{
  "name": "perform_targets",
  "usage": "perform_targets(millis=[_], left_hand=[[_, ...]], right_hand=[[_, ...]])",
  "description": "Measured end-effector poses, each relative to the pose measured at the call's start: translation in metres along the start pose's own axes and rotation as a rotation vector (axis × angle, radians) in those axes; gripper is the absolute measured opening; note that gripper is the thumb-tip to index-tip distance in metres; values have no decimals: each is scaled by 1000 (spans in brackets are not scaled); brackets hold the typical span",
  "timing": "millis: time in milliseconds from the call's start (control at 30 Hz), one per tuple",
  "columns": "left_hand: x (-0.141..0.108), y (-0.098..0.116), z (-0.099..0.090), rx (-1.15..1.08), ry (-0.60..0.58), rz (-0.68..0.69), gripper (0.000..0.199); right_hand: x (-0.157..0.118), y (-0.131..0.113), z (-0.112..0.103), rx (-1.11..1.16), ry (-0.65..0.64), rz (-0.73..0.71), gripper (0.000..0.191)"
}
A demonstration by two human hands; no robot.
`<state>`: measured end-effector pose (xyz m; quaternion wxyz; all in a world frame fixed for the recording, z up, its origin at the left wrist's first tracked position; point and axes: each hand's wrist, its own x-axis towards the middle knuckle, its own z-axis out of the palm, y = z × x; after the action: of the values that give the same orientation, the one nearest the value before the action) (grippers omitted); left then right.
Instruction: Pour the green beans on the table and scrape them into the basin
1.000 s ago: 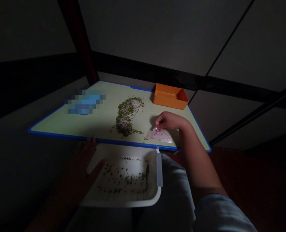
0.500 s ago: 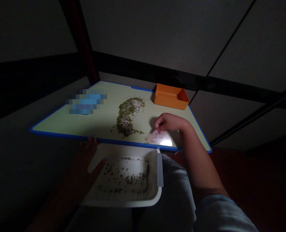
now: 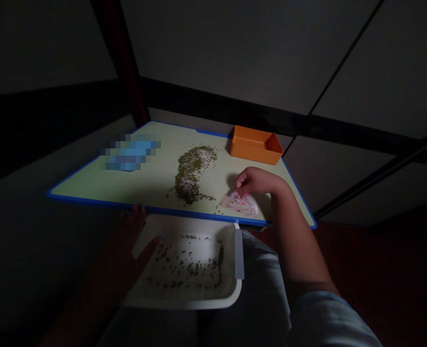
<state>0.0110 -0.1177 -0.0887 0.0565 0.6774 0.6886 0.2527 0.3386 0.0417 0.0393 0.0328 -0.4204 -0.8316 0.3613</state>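
My right hand (image 3: 251, 182) is closed in a pinch on the upper edge of a clear half-round protractor (image 3: 240, 206) with pink markings. The protractor stands at the table's near edge, right of a curved heap of small green beans (image 3: 191, 171). At the lower left, in shadow, my left hand (image 3: 130, 233) grips the left side of a white plastic tub (image 3: 184, 304), thumb over its inside and fingertips by the table edge. Small dark beans lie scattered in the tub, which sits in my lap under the table edge.
The pale green folding table (image 3: 144, 185) has a raised blue rim. An orange open box (image 3: 254, 144) stands at its back right corner. A blurred-out blue item (image 3: 132, 154) lies at the left. Cabinet panels (image 3: 227, 53) rise close behind the table.
My right hand has moved slightly up and to the right with the protractor, whose bright glare is gone. My left hand and the tub keep their places.
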Motion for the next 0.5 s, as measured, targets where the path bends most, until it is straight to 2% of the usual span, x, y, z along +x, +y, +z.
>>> perform_targets(millis=[200,500], left_hand=[[0,0,-1,2,-15,-11,77],[0,-1,0,7,-50,-36,81]], right_hand=[[-1,3,-1,-17,59,62,15],[9,3,7,-66,117,-11,15]])
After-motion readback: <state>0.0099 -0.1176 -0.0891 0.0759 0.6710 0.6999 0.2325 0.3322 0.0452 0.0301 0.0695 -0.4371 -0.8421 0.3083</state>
